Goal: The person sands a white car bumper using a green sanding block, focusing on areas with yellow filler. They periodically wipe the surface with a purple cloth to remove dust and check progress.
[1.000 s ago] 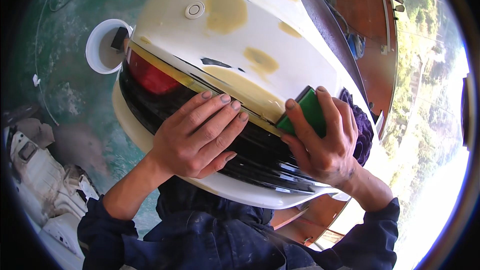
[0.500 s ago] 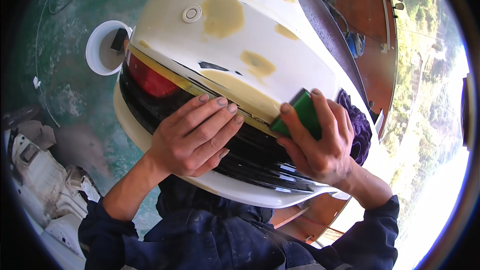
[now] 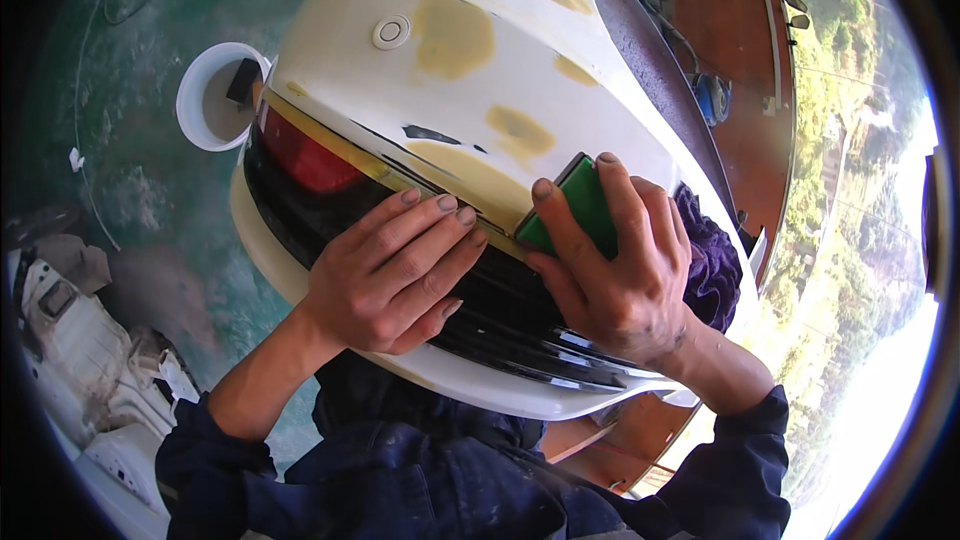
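Note:
A green sanding block (image 3: 588, 212) with a dark edge is gripped in my right hand (image 3: 625, 275), pressed against the white car panel (image 3: 420, 100). Under the block runs a tan filler strip (image 3: 470, 172) along the panel's lower edge. My left hand (image 3: 395, 275) lies with its fingers stretched out, tips on that same edge, holding nothing. Below both hands is the glossy black trim (image 3: 500, 315), and the red tail light (image 3: 305, 155) sits to its left. Several tan filler patches (image 3: 452, 35) mark the panel.
On the green floor (image 3: 130, 130) at the left stands a white bucket (image 3: 187, 100) with a dark block inside. Worn white car parts (image 3: 80, 325) lie at the lower left. A purple cloth (image 3: 712, 265) rests on the panel beside my right hand. Blue coiled item (image 3: 712, 98) lies beyond.
My right hand has slid the sanding block a little to the left along the panel edge. My left hand stays in nearly the same place. The whole view has shifted slightly.

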Available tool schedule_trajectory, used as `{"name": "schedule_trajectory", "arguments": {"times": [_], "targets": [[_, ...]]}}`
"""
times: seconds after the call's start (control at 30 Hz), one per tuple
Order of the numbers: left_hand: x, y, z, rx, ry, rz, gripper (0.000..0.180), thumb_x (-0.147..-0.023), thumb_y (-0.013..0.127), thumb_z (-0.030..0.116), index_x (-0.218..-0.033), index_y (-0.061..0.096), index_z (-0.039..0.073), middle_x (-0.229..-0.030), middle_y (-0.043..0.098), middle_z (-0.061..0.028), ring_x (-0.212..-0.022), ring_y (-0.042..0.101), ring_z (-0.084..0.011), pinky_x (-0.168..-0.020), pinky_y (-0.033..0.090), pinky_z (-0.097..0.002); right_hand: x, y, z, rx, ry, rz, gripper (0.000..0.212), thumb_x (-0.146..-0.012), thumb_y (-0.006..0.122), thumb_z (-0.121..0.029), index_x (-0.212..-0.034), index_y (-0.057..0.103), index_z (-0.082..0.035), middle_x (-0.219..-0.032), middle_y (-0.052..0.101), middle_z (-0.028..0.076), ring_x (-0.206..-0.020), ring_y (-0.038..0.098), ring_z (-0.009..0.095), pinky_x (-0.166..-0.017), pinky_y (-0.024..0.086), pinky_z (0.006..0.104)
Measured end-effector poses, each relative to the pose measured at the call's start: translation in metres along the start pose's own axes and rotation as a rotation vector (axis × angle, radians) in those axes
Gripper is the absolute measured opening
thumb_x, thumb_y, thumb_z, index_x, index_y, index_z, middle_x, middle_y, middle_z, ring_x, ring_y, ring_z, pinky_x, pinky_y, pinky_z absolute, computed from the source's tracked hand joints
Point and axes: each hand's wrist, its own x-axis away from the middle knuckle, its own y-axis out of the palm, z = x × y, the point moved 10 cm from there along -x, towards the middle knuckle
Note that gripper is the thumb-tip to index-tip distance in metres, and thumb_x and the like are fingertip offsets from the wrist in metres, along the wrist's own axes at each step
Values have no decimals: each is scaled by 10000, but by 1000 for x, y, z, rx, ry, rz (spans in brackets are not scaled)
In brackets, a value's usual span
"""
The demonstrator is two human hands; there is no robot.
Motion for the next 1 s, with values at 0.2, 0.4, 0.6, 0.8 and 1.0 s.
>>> {"name": "schedule_trajectory", "arguments": {"times": [0.2,0.4,0.6,0.8,1.0], "targets": [[0,-2,2,-5,10,22,473,-995,620,289,-1341,757,-3,-1412,687,-168,-1334,638,-355,-1170,511,-523,21,-5,6,6,-26,-47,599,-751,924,-324,-1295,803,-103,-1312,615,283,-956,694,342,-774,586,411],[5,-5,-2,4,-4,43,472,-997,619,290,-1331,757,-14,-1408,692,-174,-1313,657,-361,-1145,534,-522,1,-3,-4,17,-97,-5,607,-761,918,-325,-1313,789,-112,-1311,617,264,-962,677,317,-752,565,392],[5,-6,-3,45,-40,60,470,-938,658,240,-1324,761,-7,-1412,697,-138,-1359,639,-326,-1192,509,-499,-28,7,-19,14,-96,-49,608,-761,912,-295,-1321,778,-102,-1306,617,260,-939,660,304,-737,556,392],[4,-7,-3,41,-23,77,469,-927,657,221,-1320,757,-14,-1413,694,-156,-1354,645,-337,-1171,525,-505,-24,2,-19,49,-92,-95,605,-744,918,-281,-1303,788,-90,-1322,609,276,-946,664,334,-787,576,446],[10,-11,-7,39,-34,110,454,-923,654,220,-1287,765,-27,-1405,694,-161,-1342,648,-342,-1160,535,-506,-37,3,-25,37,-139,-66,623,-763,891,-293,-1327,741,-76,-1265,618,210,-913,636,266,-704,508,358]]}}
